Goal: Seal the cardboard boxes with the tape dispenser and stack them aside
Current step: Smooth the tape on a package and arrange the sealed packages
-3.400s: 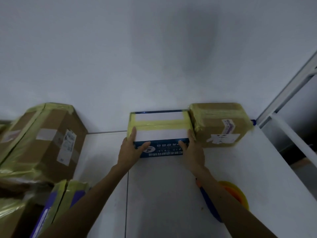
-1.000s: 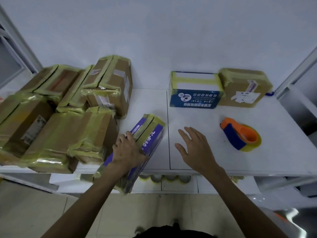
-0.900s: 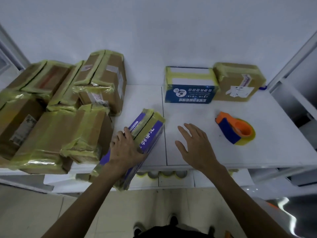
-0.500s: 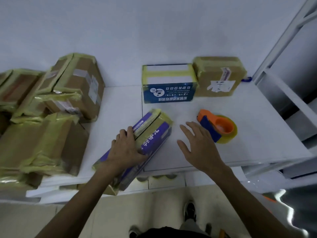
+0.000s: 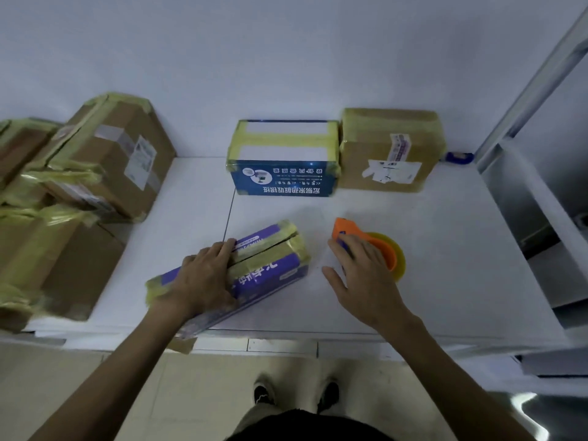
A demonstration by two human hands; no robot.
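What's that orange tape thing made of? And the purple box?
The tape dispenser looks like hard plastic: smooth, bright orange, curved in one moulded piece. The roll on it seems thin yellowish plastic film. The purple box is probably printed cardboard, with flat folded flaps and a seam on top, wrapped in shiny yellow tape.

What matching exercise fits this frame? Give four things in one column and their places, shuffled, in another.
Things
1. purple box
2. blue box
3. tape dispenser
4. brown box with torn label

Places
A. at the wall, right of the blue box
B. touched by the right hand
C. at the front edge of the table, gripped by the left hand
D. at the wall, centre

Pairs: 1-C, 2-D, 3-B, 4-A
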